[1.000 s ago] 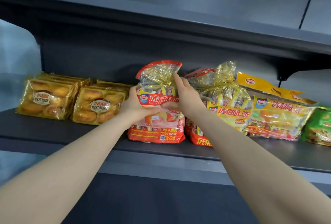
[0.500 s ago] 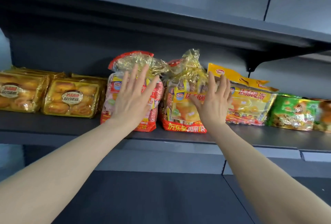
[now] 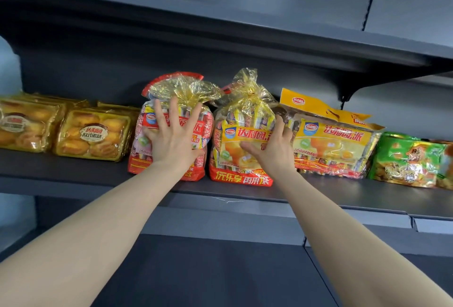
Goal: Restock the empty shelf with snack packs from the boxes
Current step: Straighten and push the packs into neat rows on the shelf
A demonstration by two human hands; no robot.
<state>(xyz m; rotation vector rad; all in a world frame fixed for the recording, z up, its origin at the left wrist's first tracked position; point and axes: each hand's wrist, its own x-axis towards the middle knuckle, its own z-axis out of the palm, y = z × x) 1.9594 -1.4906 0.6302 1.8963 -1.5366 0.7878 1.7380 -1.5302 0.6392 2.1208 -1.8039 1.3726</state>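
The left hand [image 3: 172,139] lies flat with fingers spread wide against the front of a red snack bag [image 3: 169,130], palm pressing it and gripping nothing. The right hand [image 3: 272,149] is open too, thumb across the front and fingers curling round the right side of a yellow-fronted bag [image 3: 241,139] just beside the first; whether it grips cannot be told. Both bags stand upright, touching, their gold cellophane tops gathered. The yellow one reads 达利园 on top and 优乐享 再来一袋 along its red base; the red bag's print is mostly hidden by the hand. To the right a wide yellow pack [image 3: 333,144] marked 达利园·派 leans back, touching the right hand's bag, then a green pack [image 3: 409,159] whose writing is too blurred to read. To the left sit two front trays of golden cakes [image 3: 92,133], labelled 达利园 欧式蛋糕, with more behind. The shelf [image 3: 343,193] has a bare strip along its front edge, widest at the right. The lower shelf [image 3: 208,270] is bare.
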